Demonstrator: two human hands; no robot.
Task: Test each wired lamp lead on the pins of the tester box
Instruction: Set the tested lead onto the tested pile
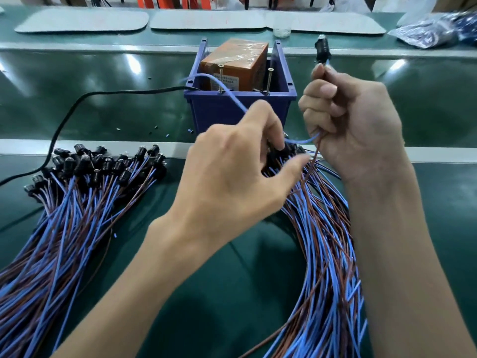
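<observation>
Head view. Right hand [353,120] grips one lamp lead [322,51], lamp end raised upright, presumably to watch it light. Left hand [232,161] pinches the blue wire [229,95] toward the left pin [220,78] of the tester box [240,109], mid-tabletop; contact unclear. Remaining leads [325,241] lie beneath, toward the near right edge.

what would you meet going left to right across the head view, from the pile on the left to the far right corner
left pile of lamp leads → left hand → right hand, holding one lamp lead upright → plastic bags
</observation>
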